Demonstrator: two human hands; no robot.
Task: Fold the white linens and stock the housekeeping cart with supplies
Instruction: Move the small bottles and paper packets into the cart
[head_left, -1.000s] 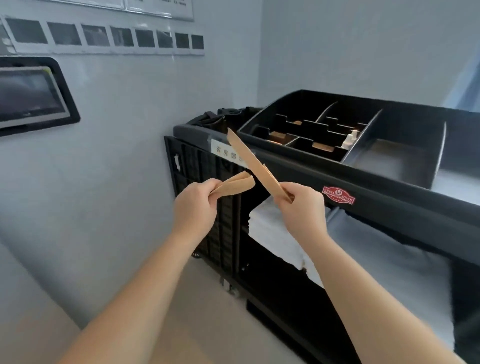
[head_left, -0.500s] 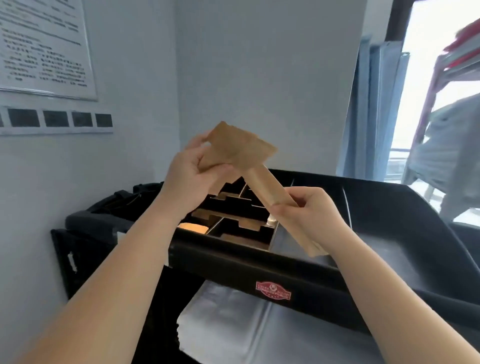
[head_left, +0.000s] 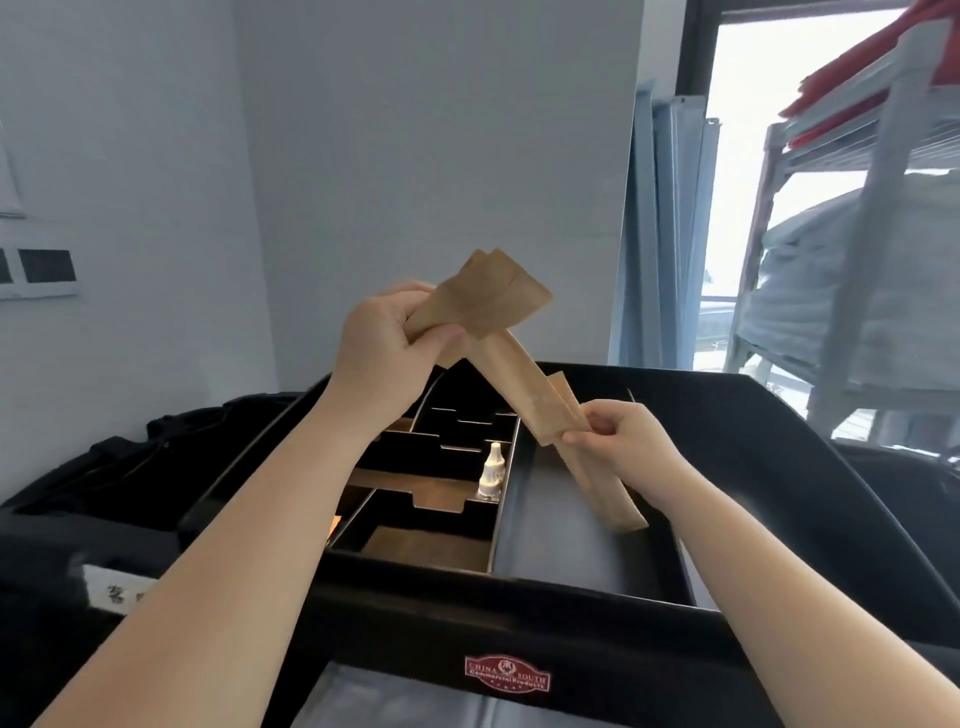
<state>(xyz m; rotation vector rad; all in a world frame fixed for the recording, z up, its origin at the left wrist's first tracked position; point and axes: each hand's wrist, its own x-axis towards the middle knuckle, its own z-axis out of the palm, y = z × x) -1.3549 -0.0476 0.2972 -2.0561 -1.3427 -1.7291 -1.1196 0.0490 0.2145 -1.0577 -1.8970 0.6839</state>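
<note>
Two hands work above the black housekeeping cart (head_left: 649, 691), both holding flat brown paper packets. Left hand (head_left: 387, 345), raised over the divided tray, grips a fanned bunch of packets (head_left: 480, 299), thumb pressed across their lower ends, fingers curled behind. Right hand (head_left: 621, 441), lower and to the right, pinches a long packet (head_left: 530, 392) between thumb and fingertips; that packet slants up to meet the left-hand bunch. Another long packet (head_left: 602, 491) runs beneath the right hand, its lower end down in the wide open compartment (head_left: 561, 551) of the cart's top tray; whether it touches the floor of the compartment, cannot tell. Small white bottle (head_left: 492, 470) stands upright in a divider slot left of that compartment. Brown card dividers (head_left: 436, 493) fill the left section. Dark fabric bag (head_left: 130, 467) hangs at cart's left end. Red logo badge (head_left: 506, 674) on the front rail; pale linen (head_left: 395, 701) on the shelf below.
</note>
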